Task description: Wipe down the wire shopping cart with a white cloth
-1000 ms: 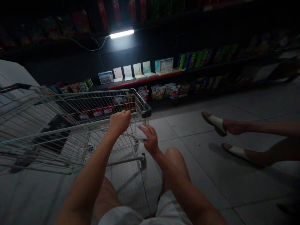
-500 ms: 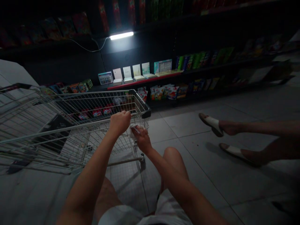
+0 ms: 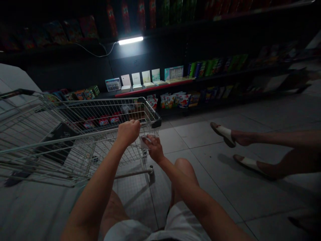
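Observation:
My left hand (image 3: 128,132) is shut around the top bar of a wire shopping cart (image 3: 100,113), which stretches away to the left. Just right of it, my right hand (image 3: 154,149) pinches a small white paper or packet (image 3: 144,141), partly hidden by the fingers. That hand sits beside the cart's corner, close to the wire mesh. A flat black item (image 3: 57,140) lies inside the cart basket.
Dark store shelves (image 3: 175,80) hold colourful packets and white cards under a bright tube light (image 3: 130,40). Another person's legs in white sandals (image 3: 224,134) stand on the grey tile floor (image 3: 200,134) to my right.
My right hand and the white paper have moved left, closer to my left hand. The other person's feet have shifted slightly left. My left hand stays on the bar.

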`<state>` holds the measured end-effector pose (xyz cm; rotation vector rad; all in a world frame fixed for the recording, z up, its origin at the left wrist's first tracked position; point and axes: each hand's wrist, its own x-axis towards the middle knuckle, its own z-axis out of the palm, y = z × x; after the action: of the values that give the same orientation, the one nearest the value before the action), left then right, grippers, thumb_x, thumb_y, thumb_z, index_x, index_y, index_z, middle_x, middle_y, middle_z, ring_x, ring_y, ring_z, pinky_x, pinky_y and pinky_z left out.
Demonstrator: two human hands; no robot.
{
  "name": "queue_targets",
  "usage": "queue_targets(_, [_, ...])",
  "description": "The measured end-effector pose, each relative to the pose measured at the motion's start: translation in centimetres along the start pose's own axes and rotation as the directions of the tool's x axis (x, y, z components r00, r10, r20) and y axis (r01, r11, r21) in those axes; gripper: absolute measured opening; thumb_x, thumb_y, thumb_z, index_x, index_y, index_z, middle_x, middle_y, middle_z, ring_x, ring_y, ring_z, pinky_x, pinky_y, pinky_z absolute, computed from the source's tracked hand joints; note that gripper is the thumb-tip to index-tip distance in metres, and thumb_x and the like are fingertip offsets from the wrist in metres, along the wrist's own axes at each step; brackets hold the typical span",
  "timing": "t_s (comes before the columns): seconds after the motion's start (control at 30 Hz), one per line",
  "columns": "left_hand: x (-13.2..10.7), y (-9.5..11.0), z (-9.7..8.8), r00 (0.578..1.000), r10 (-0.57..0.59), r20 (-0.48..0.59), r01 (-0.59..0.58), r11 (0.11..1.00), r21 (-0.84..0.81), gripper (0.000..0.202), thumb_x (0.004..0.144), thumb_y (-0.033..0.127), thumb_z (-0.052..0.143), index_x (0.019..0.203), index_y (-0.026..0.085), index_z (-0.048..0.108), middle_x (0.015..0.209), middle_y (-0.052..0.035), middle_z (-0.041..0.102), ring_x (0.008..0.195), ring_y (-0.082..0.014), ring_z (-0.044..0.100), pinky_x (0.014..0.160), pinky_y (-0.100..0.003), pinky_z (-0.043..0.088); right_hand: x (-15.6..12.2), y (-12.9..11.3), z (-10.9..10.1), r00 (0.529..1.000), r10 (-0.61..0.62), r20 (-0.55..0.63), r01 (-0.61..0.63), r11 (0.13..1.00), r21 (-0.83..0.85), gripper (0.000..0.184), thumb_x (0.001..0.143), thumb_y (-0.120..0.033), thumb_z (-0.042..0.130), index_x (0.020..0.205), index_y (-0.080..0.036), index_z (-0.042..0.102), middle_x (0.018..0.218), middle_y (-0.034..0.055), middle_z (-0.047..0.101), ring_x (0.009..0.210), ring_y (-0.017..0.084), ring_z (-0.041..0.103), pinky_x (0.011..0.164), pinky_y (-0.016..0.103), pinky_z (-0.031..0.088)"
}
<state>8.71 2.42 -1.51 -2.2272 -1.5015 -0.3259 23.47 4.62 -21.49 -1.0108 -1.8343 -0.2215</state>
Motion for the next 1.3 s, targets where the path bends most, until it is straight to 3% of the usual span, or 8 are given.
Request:
queue_targets(0.1, [0.0, 0.0, 0.0, 1.000, 0.002, 0.003, -0.002, 1.000, 0.005, 0.038, 0.100, 0.036, 0.034, 0.098, 0.019, 0.067, 0.097, -0.0097, 0.072, 0.087, -0.0265, 0.069, 0.061, -0.033, 0.038, -3.5, -0.2, 1.2, 0.998, -0.001, 0.069, 0.000, 1.000, 0.025, 0.056, 0.081, -0.002, 0.048, 0.128, -0.028, 0.065, 0.132, 0.0092, 0.059, 0.113, 0.026, 0.054, 0.101, 0.046, 0.049])
queue_targets(0.2, [0.0, 0.1, -0.1, 1.000, -0.014, -0.004, 0.014, 1.000, 0.007, 0.039, 0.100, 0.038, 0.033, 0.097, 0.018, 0.067, 0.096, -0.0106, 0.072, 0.087, -0.0271, 0.069, 0.061, -0.033, 0.039, -3.4, -0.8, -1.4, 0.988, -0.089, 0.123, 0.073, 0.989, 0.129, 0.059, 0.080, -0.003, 0.050, 0.133, -0.027, 0.061, 0.134, 0.0078, 0.059, 0.116, 0.025, 0.054, 0.100, 0.044, 0.050])
queue_targets(0.4, [-0.4, 0.2, -0.2, 0.999, -0.025, -0.031, 0.025, 1.000, -0.013, 0.049, 0.101, 0.048, 0.029, 0.092, 0.019, 0.068, 0.091, -0.0104, 0.073, 0.080, -0.0244, 0.068, 0.060, -0.032, 0.037, 5.5, -0.6, -10.4, 0.992, -0.002, -0.126, 0.016, 0.994, 0.107, 0.055, 0.085, -0.009, 0.048, 0.134, -0.028, 0.060, 0.145, 0.0049, 0.052, 0.129, 0.026, 0.049, 0.109, 0.047, 0.041])
queue_targets(0.57, [-1.4, 0.2, -0.2, 0.997, 0.007, -0.075, -0.007, 1.000, -0.011, 0.048, 0.100, 0.050, 0.033, 0.087, 0.020, 0.068, 0.086, -0.0087, 0.072, 0.079, -0.0223, 0.067, 0.059, -0.031, 0.034, 12.4, 2.8, -13.3, 0.930, -0.234, 0.284, 0.179, 0.962, 0.208, 0.057, 0.074, 0.002, 0.049, 0.118, -0.027, 0.070, 0.128, 0.0025, 0.066, 0.118, 0.021, 0.059, 0.105, 0.042, 0.041])
queue_targets(0.7, [-2.1, 0.2, -0.5, 0.994, 0.012, -0.105, -0.014, 1.000, -0.019, 0.049, 0.099, 0.051, 0.033, 0.084, 0.020, 0.068, 0.083, -0.0076, 0.072, 0.075, -0.0209, 0.066, 0.055, -0.030, 0.028, 16.0, 5.7, -13.5, 0.817, -0.294, 0.495, 0.108, 0.923, 0.370, 0.058, 0.068, 0.004, 0.047, 0.111, -0.024, 0.073, 0.118, 0.0026, 0.069, 0.110, 0.016, 0.062, 0.100, 0.034, 0.046])
queue_targets(0.8, [-2.6, 0.1, -0.9, 0.994, 0.023, -0.102, -0.026, 0.999, -0.031, 0.050, 0.099, 0.051, 0.034, 0.082, 0.020, 0.068, 0.080, -0.0073, 0.072, 0.073, -0.0200, 0.065, 0.055, -0.031, 0.027, 17.8, 7.5, -12.4, 0.787, -0.258, 0.561, 0.035, 0.926, 0.376, 0.056, 0.064, 0.005, 0.047, 0.104, -0.021, 0.075, 0.115, 0.0040, 0.069, 0.109, 0.016, 0.063, 0.098, 0.031, 0.048])
queue_targets(1.07, [-4.3, -0.4, -1.7, 0.994, 0.059, -0.093, -0.061, 0.998, -0.024, 0.052, 0.100, 0.050, 0.029, 0.079, 0.021, 0.067, 0.079, -0.0048, 0.072, 0.071, -0.0181, 0.064, 0.055, -0.030, 0.027, 19.0, 9.6, -7.1, 0.900, -0.142, 0.412, 0.049, 0.973, 0.228, 0.051, 0.064, 0.004, 0.048, 0.100, -0.018, 0.076, 0.117, 0.0070, 0.069, 0.107, 0.017, 0.064, 0.099, 0.032, 0.049])
queue_targets(1.3, [-5.3, -1.1, -2.1, 0.995, 0.032, -0.091, -0.035, 0.999, -0.039, 0.052, 0.099, 0.051, 0.032, 0.074, 0.022, 0.067, 0.074, -0.0039, 0.071, 0.067, -0.0166, 0.061, 0.053, -0.029, 0.023, 16.2, 7.4, -9.6, 0.874, -0.254, 0.414, 0.139, 0.948, 0.287, 0.044, 0.065, -0.001, 0.048, 0.096, -0.017, 0.075, 0.106, 0.0071, 0.070, 0.102, 0.018, 0.065, 0.094, 0.031, 0.050])
